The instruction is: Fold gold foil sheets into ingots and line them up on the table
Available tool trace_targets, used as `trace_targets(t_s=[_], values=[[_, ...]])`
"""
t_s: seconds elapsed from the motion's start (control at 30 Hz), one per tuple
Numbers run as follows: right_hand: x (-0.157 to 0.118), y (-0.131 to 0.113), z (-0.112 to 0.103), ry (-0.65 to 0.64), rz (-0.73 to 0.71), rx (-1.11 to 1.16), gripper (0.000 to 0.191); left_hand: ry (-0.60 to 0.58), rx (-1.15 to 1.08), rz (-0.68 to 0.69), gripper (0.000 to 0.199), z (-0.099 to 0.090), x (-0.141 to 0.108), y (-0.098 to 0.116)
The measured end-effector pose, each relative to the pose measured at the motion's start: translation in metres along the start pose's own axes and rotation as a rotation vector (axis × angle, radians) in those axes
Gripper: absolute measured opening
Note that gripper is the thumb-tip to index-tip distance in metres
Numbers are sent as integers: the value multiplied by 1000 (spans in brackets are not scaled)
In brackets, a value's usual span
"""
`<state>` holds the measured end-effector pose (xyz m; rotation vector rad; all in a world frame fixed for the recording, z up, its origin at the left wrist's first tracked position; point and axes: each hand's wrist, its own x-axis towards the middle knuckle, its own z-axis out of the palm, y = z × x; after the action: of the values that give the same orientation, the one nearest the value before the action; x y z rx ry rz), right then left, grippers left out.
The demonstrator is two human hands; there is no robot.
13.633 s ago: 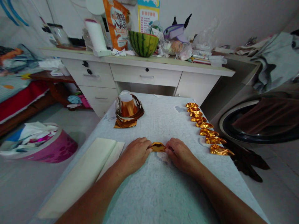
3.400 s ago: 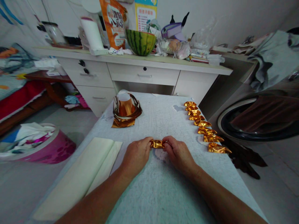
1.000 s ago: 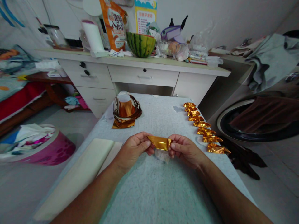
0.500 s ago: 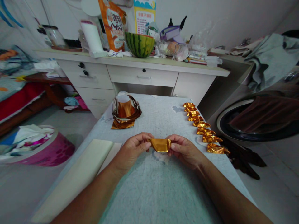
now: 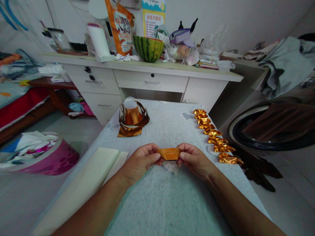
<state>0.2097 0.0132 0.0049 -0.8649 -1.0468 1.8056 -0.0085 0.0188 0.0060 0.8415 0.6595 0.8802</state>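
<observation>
Midway btwn hands: gold foil piece [image 5: 169, 153], small & folded, boat-like outline, wider along top edge than bottom; long side ran L to R.
L hand [image 5: 144, 160]: pinched foil's L end btwn thumb & fingers; thumb on near side, other fingertips partly hidden.
R hand [image 5: 195, 160]: matching pinch on R end, thumb also on near side.
Foil vs grip: only the 2 ends covered; mid stretch bare, spanning gap btwn pinches. Approx level, no obvious tilt.
Foil vs tabletop [image 5: 159, 203]: couldn't tell if bottom edge touched the grey-white surface.
L forearm side: pale folded paper [image 5: 91, 180] lay lengthwise along table's L side, partly hidden by forearm.
Far L of table: foil stack [image 5: 134, 114], gold-brown sheets, some curled round; beyond L hand, well apart.
R edge of table: row of folded foil pcs [image 5: 213, 132], one behind another; nearest pc was off to R of R hand, not touching.
Counter behind: cut watermelon [image 5: 148, 49] btwn orange bag [image 5: 121, 29] & plastic-wrapped items [image 5: 182, 52]; white paper roll [image 5: 99, 41] farther L.
Floor L: pink bin [image 5: 57, 154], white & magenta scraps up to rim.
</observation>
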Motion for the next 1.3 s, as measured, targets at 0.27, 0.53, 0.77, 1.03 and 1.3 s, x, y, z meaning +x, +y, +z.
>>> trace_targets(t_s=[0.27, 0.53, 0.77, 1.03, 1.3], values=[[1, 2, -2, -36, -12, 19, 32, 16, 65, -15, 23, -1, 2, 0], [1, 4, -4, -89, -35, -33, 27, 47, 107, -8, 28, -1, 3, -1], [1, 2, -2, -85, -32, -52, 27, 37, 94, -27, 30, -2, 3, -2], [1, 3, -4, -72, 1, -34, 29, 37, 131, -25, 33, -3, 5, -4], [1, 7, -7, -83, 5, -53, 25, 68, 189, 2, 31, -1, 4, 0]])
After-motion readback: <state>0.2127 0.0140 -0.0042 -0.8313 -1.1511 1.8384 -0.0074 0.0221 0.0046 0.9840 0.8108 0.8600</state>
